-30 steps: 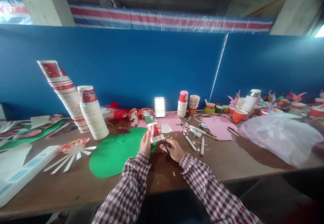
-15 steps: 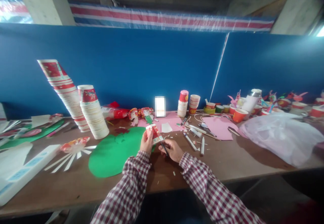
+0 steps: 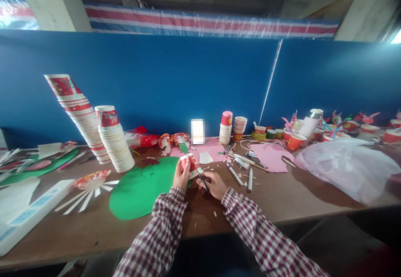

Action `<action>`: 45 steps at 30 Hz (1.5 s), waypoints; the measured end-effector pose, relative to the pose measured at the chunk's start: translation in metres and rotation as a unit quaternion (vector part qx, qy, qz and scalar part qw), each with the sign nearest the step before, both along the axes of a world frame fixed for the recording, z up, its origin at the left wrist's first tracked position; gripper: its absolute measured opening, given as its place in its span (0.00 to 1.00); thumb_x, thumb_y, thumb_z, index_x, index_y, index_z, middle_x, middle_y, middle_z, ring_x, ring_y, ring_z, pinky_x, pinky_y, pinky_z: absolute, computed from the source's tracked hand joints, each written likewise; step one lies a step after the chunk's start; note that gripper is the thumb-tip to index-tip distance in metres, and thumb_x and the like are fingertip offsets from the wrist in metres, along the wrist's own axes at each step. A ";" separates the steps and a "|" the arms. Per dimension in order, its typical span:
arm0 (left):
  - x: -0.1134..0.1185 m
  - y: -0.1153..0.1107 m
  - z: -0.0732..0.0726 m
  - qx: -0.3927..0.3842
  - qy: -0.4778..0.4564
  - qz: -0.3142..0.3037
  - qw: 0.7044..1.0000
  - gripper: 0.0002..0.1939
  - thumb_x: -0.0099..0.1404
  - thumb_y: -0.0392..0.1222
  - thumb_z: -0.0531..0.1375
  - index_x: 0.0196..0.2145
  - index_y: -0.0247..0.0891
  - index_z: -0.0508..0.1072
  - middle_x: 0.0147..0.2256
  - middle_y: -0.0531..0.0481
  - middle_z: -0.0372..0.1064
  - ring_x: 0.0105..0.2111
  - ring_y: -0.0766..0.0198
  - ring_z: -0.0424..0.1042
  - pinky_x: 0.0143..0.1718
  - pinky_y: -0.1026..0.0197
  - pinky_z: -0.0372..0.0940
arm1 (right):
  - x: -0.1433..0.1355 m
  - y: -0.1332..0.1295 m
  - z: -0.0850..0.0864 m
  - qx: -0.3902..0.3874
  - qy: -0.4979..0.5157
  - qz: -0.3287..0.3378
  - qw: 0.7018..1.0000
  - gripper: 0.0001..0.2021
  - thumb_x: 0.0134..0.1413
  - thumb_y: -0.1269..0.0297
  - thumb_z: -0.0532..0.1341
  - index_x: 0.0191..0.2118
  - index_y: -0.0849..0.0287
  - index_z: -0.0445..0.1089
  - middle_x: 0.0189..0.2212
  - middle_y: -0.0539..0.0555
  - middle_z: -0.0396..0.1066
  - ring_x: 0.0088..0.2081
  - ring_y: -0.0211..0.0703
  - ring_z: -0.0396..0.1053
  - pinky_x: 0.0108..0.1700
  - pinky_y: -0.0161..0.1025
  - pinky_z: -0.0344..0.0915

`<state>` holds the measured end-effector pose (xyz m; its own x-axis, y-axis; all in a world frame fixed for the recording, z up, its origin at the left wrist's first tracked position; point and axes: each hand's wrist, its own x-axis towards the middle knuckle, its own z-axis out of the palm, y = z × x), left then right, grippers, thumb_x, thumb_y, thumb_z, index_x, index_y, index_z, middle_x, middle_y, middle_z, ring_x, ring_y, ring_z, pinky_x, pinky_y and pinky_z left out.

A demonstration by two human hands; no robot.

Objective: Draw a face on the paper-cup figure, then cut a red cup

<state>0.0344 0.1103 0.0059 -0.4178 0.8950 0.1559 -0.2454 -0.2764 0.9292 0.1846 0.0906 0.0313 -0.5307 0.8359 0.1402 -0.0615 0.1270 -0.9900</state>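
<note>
My left hand [image 3: 181, 176] is closed on a red and white paper cup [image 3: 189, 160], thumb across its printed side. In my right hand [image 3: 214, 185] is a pair of dark-handled scissors [image 3: 203, 181], its fingers wrapped round the handles. The blades reach to the cup's lower right edge; whether they are apart there is too small to tell. Both hands are over the table, just right of a large green paper sheet [image 3: 138, 197]. A cut cup with splayed white strips [image 3: 90, 185] lies to the left.
Two tall stacks of paper cups, one leaning [image 3: 78, 114] and one shorter [image 3: 114, 143], stand at the left. Markers [image 3: 234, 174] and pink paper [image 3: 271, 158] lie to the right, before a clear plastic bag [image 3: 347, 166]. A white power strip [image 3: 34, 214] is at the far left.
The scissors have shifted slightly against the cup's edge, and the cup has turned a little. Both hands stay in nearly the same place.
</note>
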 end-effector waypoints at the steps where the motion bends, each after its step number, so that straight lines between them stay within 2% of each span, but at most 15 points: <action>1: 0.000 -0.001 0.001 0.003 -0.003 -0.004 1.000 0.36 0.51 0.59 0.63 0.53 0.39 0.63 0.20 0.60 0.61 0.14 0.77 0.54 0.14 0.72 0.50 | 0.000 0.000 0.000 0.001 0.000 0.001 1.000 0.16 0.46 0.53 0.65 0.34 0.63 0.71 0.19 0.48 0.68 0.19 0.35 0.64 0.22 0.32 0.62; 4: 0.001 -0.002 0.003 0.007 -0.013 -0.015 1.000 0.40 0.52 0.59 0.63 0.58 0.41 0.56 0.19 0.62 0.59 0.13 0.78 0.51 0.13 0.73 0.48 | 0.000 0.001 -0.001 -0.001 -0.002 0.001 1.000 0.15 0.47 0.53 0.64 0.32 0.63 0.70 0.19 0.49 0.68 0.18 0.34 0.64 0.21 0.32 0.61; 9: 0.000 -0.004 0.006 0.010 -0.018 -0.016 1.000 0.37 0.50 0.58 0.64 0.54 0.40 0.62 0.16 0.64 0.54 0.12 0.78 0.49 0.12 0.74 0.46 | 0.000 0.002 -0.004 -0.004 0.006 0.005 1.000 0.15 0.46 0.53 0.64 0.30 0.62 0.70 0.18 0.48 0.67 0.18 0.34 0.64 0.21 0.32 0.61; 13: -0.001 -0.003 0.005 0.013 -0.023 -0.013 1.000 0.36 0.50 0.57 0.65 0.53 0.40 0.63 0.18 0.62 0.59 0.13 0.78 0.52 0.12 0.74 0.48 | 0.000 0.003 -0.005 -0.006 0.001 0.006 1.000 0.15 0.48 0.52 0.63 0.31 0.62 0.70 0.19 0.48 0.68 0.18 0.34 0.64 0.21 0.32 0.61; 17: -0.002 -0.001 0.003 0.016 -0.030 -0.009 0.999 0.34 0.50 0.56 0.65 0.51 0.40 0.65 0.24 0.57 0.66 0.16 0.77 0.59 0.15 0.73 0.54 | 0.000 0.002 -0.004 -0.005 -0.001 0.002 1.000 0.15 0.47 0.53 0.64 0.31 0.63 0.70 0.18 0.48 0.68 0.18 0.33 0.64 0.21 0.31 0.60; 22: -0.003 0.000 0.001 0.015 -0.036 -0.002 0.999 0.35 0.49 0.56 0.66 0.52 0.39 0.65 0.26 0.56 0.68 0.19 0.74 0.63 0.18 0.72 0.58 | 0.000 0.001 -0.002 -0.024 -0.006 -0.001 1.000 0.17 0.46 0.51 0.64 0.31 0.63 0.69 0.19 0.48 0.68 0.17 0.33 0.64 0.18 0.29 0.57; 26: -0.003 0.002 -0.001 0.017 -0.043 0.002 0.999 0.35 0.49 0.56 0.66 0.52 0.39 0.65 0.34 0.51 0.72 0.27 0.70 0.69 0.27 0.68 0.65 | 0.000 0.001 0.000 -0.025 -0.024 0.002 0.999 0.18 0.46 0.50 0.63 0.31 0.63 0.69 0.20 0.49 0.69 0.18 0.34 0.65 0.17 0.28 0.55; 34: -0.004 0.004 -0.002 0.021 -0.037 0.003 0.999 0.32 0.51 0.54 0.66 0.50 0.39 0.66 0.42 0.47 0.71 0.35 0.66 0.71 0.35 0.66 0.67 | 0.000 0.001 0.000 -0.015 -0.022 -0.004 1.000 0.18 0.46 0.49 0.63 0.29 0.62 0.68 0.18 0.48 0.67 0.17 0.33 0.63 0.18 0.29 0.55; 39: -0.002 0.001 0.001 0.029 -0.027 0.000 0.999 0.29 0.52 0.54 0.65 0.48 0.38 0.68 0.40 0.48 0.72 0.34 0.67 0.72 0.36 0.66 0.66 | 0.000 -0.001 0.002 -0.011 -0.014 -0.006 1.000 0.17 0.44 0.51 0.65 0.30 0.62 0.69 0.18 0.48 0.66 0.18 0.34 0.63 0.20 0.30 0.58; 45: -0.004 0.004 -0.002 0.035 -0.032 -0.005 0.999 0.32 0.52 0.62 0.61 0.48 0.36 0.69 0.39 0.44 0.73 0.34 0.63 0.73 0.35 0.62 0.68 | 0.000 0.000 -0.001 -0.013 -0.020 -0.020 1.000 0.18 0.44 0.50 0.65 0.31 0.62 0.69 0.18 0.48 0.66 0.18 0.34 0.63 0.20 0.30 0.58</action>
